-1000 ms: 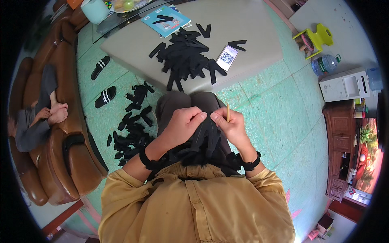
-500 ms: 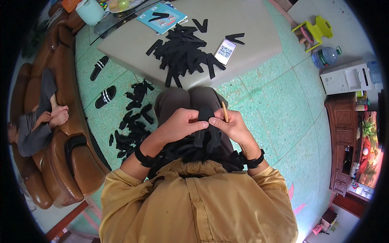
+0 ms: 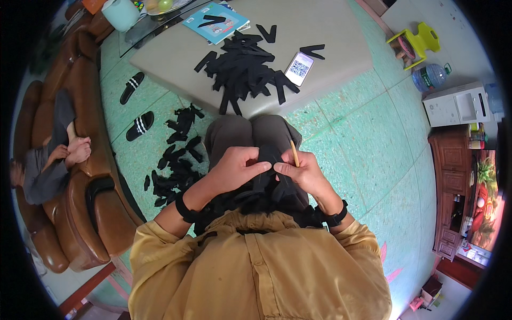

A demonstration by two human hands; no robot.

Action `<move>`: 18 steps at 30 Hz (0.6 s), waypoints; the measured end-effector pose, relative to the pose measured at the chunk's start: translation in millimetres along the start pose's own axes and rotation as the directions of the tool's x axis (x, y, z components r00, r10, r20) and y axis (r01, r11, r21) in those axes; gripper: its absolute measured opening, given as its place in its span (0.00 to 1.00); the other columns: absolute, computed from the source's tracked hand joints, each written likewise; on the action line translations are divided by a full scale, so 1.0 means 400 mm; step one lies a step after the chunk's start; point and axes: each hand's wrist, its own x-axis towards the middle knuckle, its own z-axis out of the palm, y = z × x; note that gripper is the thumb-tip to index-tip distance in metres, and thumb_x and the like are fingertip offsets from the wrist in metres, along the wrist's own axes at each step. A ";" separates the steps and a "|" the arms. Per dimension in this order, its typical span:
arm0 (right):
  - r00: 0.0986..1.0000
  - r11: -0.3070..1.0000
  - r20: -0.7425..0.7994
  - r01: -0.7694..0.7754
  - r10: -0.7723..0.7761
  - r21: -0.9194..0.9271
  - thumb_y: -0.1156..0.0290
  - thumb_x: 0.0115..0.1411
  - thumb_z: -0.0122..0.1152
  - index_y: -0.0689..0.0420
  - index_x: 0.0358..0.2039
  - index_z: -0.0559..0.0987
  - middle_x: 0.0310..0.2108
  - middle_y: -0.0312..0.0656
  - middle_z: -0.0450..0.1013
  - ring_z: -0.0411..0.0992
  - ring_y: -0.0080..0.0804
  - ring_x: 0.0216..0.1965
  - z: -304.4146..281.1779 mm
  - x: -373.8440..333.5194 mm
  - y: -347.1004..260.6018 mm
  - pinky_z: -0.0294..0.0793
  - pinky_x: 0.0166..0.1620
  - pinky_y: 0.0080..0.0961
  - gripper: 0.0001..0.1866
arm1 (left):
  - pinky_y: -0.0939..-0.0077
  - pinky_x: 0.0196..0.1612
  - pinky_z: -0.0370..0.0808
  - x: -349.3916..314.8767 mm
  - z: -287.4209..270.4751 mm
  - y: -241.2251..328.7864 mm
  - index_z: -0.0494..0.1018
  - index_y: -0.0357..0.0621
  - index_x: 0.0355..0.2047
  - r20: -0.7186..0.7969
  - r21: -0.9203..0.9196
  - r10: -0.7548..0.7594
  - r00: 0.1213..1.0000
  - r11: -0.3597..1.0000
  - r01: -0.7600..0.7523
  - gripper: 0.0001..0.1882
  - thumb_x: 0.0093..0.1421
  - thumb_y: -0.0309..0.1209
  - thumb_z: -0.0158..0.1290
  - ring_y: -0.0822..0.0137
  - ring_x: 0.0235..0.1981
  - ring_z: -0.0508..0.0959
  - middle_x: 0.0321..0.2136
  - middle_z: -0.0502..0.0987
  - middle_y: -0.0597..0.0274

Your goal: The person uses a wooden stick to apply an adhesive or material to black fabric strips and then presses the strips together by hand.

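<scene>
Above my lap, both hands pinch one black fabric strip piece [image 3: 270, 153], with two tails that hang down toward me. My left hand [image 3: 240, 168] is closed on its left side, thumb on top. On the right side, my right hand [image 3: 303, 169] presses its thumb on the fabric. That hand also keeps a thin wooden stick [image 3: 294, 152] upright between its fingers. More black fabric pieces [image 3: 248, 201] lie in my lap under my wrists, partly hidden. Ahead, a heap of black V-shaped fabric pieces [image 3: 240, 66] covers part of the grey padded surface [image 3: 336, 32].
A phone [image 3: 298, 68] with a lit code lies beside the heap, and a blue book [image 3: 216, 24] behind it. Black pieces [image 3: 173, 170] are scattered on the green floor to my left, near two slippers [image 3: 140, 126]. A person sits on the brown sofa [image 3: 96, 213].
My thumbs have shifted on the fabric piece, and its tails are now spread and turned differently. Both hands still hold it, and the stick remains in my right hand.
</scene>
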 end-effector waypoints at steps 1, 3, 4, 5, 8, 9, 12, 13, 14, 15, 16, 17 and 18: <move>1.000 1.000 0.002 -0.001 0.001 -0.002 0.75 0.53 0.62 0.59 0.19 0.69 0.17 0.27 0.61 0.56 0.13 0.21 -0.001 0.004 -0.001 0.57 0.23 0.17 0.11 | 0.77 0.17 0.54 0.005 -0.001 -0.005 0.58 0.36 0.14 0.032 -0.156 -0.044 0.999 0.987 0.048 0.21 0.53 0.31 0.57 0.80 0.18 0.53 0.11 0.56 0.68; 0.999 1.000 0.050 -0.016 0.016 0.006 0.75 0.54 0.61 0.59 0.19 0.69 0.17 0.27 0.62 0.56 0.13 0.21 -0.003 0.010 -0.001 0.56 0.23 0.16 0.10 | 0.82 0.19 0.57 0.010 -0.014 -0.002 0.65 0.36 0.19 0.014 -0.019 -0.097 0.995 0.995 0.097 0.14 0.54 0.30 0.56 0.83 0.20 0.56 0.15 0.61 0.71; 0.999 1.000 0.050 -0.018 0.018 0.005 0.75 0.54 0.61 0.59 0.19 0.69 0.17 0.27 0.62 0.56 0.13 0.21 -0.001 0.010 0.002 0.56 0.23 0.16 0.10 | 0.87 0.22 0.60 0.009 -0.017 0.000 0.72 0.36 0.24 -0.008 0.120 -0.148 0.989 0.982 0.148 0.08 0.56 0.28 0.54 0.86 0.22 0.60 0.18 0.66 0.75; 0.999 0.999 0.018 0.043 -0.042 -0.025 0.75 0.54 0.60 0.59 0.19 0.68 0.16 0.26 0.60 0.56 0.12 0.21 0.001 0.011 0.006 0.56 0.23 0.15 0.11 | 0.88 0.22 0.61 0.008 -0.017 0.000 0.72 0.38 0.23 0.002 0.103 -0.137 0.991 0.985 0.136 0.08 0.57 0.28 0.53 0.86 0.20 0.63 0.19 0.70 0.74; 0.998 0.999 -0.043 0.037 -0.038 -0.032 0.75 0.54 0.60 0.58 0.18 0.67 0.16 0.26 0.58 0.54 0.12 0.21 0.007 0.005 -0.016 0.55 0.23 0.15 0.13 | 0.88 0.22 0.63 0.010 -0.017 0.000 0.72 0.38 0.23 0.121 -0.163 -0.226 0.967 0.956 0.244 0.09 0.58 0.29 0.52 0.84 0.21 0.68 0.21 0.74 0.70; 0.997 1.000 -0.074 -0.028 0.028 -0.004 0.75 0.54 0.60 0.58 0.18 0.67 0.16 0.26 0.58 0.53 0.13 0.21 0.010 0.000 -0.032 0.55 0.23 0.15 0.13 | 0.88 0.22 0.63 0.006 -0.019 0.001 0.72 0.38 0.23 0.120 -0.164 -0.227 0.967 0.956 0.244 0.09 0.58 0.29 0.52 0.84 0.21 0.68 0.21 0.74 0.70; 0.990 0.973 0.023 -0.140 0.138 0.184 0.75 0.54 0.60 0.58 0.17 0.68 0.16 0.26 0.59 0.52 0.14 0.21 0.012 0.002 -0.071 0.54 0.23 0.16 0.13 | 0.87 0.22 0.65 0.001 -0.022 0.009 0.72 0.39 0.23 0.183 -0.168 -0.183 0.966 0.962 0.214 0.10 0.58 0.31 0.52 0.82 0.22 0.70 0.22 0.76 0.68; 0.990 0.972 0.020 -0.140 0.138 0.188 0.75 0.54 0.60 0.58 0.17 0.68 0.16 0.26 0.59 0.52 0.14 0.21 0.006 0.011 -0.060 0.54 0.23 0.16 0.13 | 0.87 0.22 0.65 0.002 -0.019 0.019 0.71 0.39 0.23 0.191 -0.130 -0.196 0.962 0.966 0.222 0.10 0.58 0.31 0.52 0.82 0.22 0.71 0.23 0.76 0.67; 0.999 0.999 -0.005 -0.044 0.044 0.024 0.74 0.54 0.61 0.59 0.17 0.69 0.15 0.28 0.60 0.53 0.15 0.20 -0.001 0.025 -0.038 0.54 0.22 0.17 0.12 | 0.87 0.22 0.66 0.003 -0.016 0.024 0.71 0.39 0.23 0.198 -0.091 -0.209 0.958 0.969 0.231 0.10 0.58 0.31 0.52 0.82 0.23 0.71 0.23 0.76 0.66; 0.998 0.989 -0.014 0.050 -0.053 -0.142 0.73 0.53 0.62 0.60 0.17 0.70 0.14 0.29 0.61 0.53 0.16 0.20 -0.005 0.032 -0.026 0.54 0.22 0.19 0.12 | 0.87 0.22 0.66 0.002 -0.013 0.025 0.71 0.39 0.23 0.202 -0.089 -0.212 0.956 0.968 0.233 0.10 0.58 0.31 0.52 0.82 0.23 0.71 0.23 0.76 0.66; 0.998 0.989 -0.018 0.050 -0.053 -0.140 0.73 0.53 0.62 0.60 0.17 0.70 0.14 0.29 0.61 0.53 0.16 0.20 -0.001 0.035 -0.027 0.54 0.22 0.19 0.12 | 0.87 0.22 0.66 0.003 -0.011 0.024 0.70 0.40 0.23 0.205 -0.084 -0.217 0.954 0.968 0.238 0.09 0.58 0.30 0.52 0.81 0.22 0.71 0.23 0.76 0.66; 0.990 0.971 -0.041 0.126 -0.137 -0.203 0.72 0.53 0.63 0.61 0.17 0.70 0.14 0.31 0.59 0.53 0.17 0.19 0.009 0.040 -0.029 0.54 0.21 0.20 0.13 | 0.86 0.22 0.66 0.004 -0.009 0.023 0.69 0.40 0.23 0.207 -0.079 -0.223 0.953 0.967 0.243 0.09 0.58 0.30 0.52 0.81 0.21 0.71 0.22 0.76 0.65; 0.973 0.943 -0.059 0.198 -0.221 -0.266 0.71 0.52 0.63 0.62 0.17 0.69 0.13 0.33 0.58 0.52 0.18 0.19 0.014 0.044 -0.030 0.53 0.21 0.22 0.14 | 0.86 0.22 0.66 0.007 -0.009 0.026 0.69 0.40 0.23 0.210 -0.077 -0.224 0.952 0.967 0.245 0.09 0.58 0.30 0.52 0.81 0.21 0.71 0.22 0.76 0.65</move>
